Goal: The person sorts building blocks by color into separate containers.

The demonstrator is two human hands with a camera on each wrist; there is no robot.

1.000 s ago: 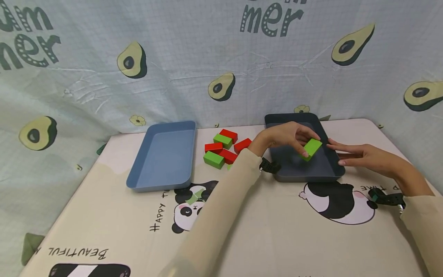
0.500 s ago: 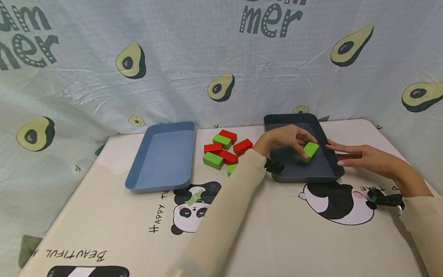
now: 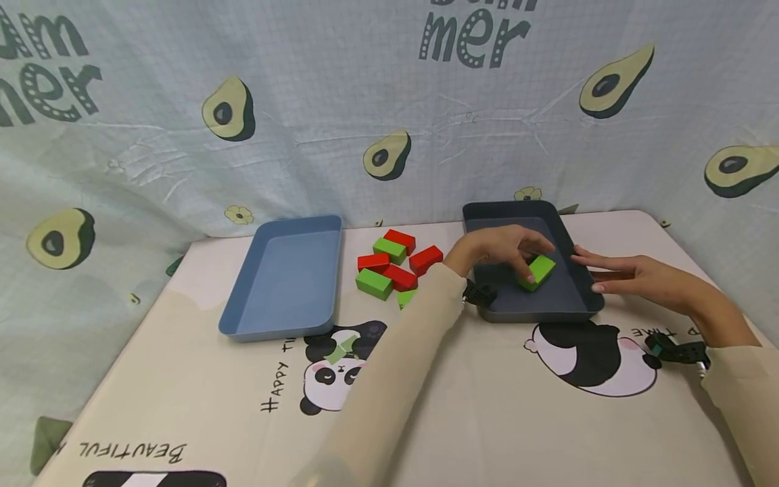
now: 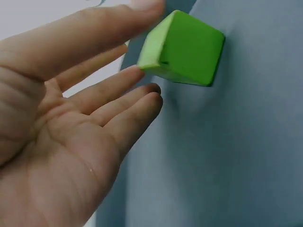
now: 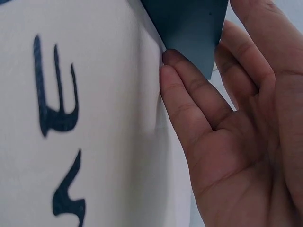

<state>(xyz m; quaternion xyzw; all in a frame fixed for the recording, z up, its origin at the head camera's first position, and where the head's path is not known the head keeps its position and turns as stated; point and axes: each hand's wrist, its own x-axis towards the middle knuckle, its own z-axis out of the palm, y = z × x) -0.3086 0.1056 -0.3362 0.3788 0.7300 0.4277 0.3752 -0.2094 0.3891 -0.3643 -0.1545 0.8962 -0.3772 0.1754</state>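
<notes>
A green block (image 3: 539, 272) lies on the floor of the dark grey tray (image 3: 535, 316) at the right. My left hand (image 3: 500, 245) reaches into this tray from the left, its thumb right at the block and its index finger raised apart from it. In the left wrist view the hand's fingers are extended and spread beside the block (image 4: 194, 49). My right hand (image 3: 645, 274) is at the tray's right side, its straight fingertips touching the wall. The right wrist view shows those fingers (image 5: 184, 104) against the tray's outer side (image 5: 194, 28).
A blue tray (image 3: 280, 334) with nothing in it stands at the left. Between the trays lie several red blocks (image 3: 426, 260) and green blocks (image 3: 374, 284), one partly behind the left sleeve (image 3: 389, 379). A patterned cloth (image 3: 316, 122) hangs behind the table.
My left hand has lowered the green block to the tray floor, slightly left and nearer, and its index finger has come away from the block. The right hand stays at the tray wall.
</notes>
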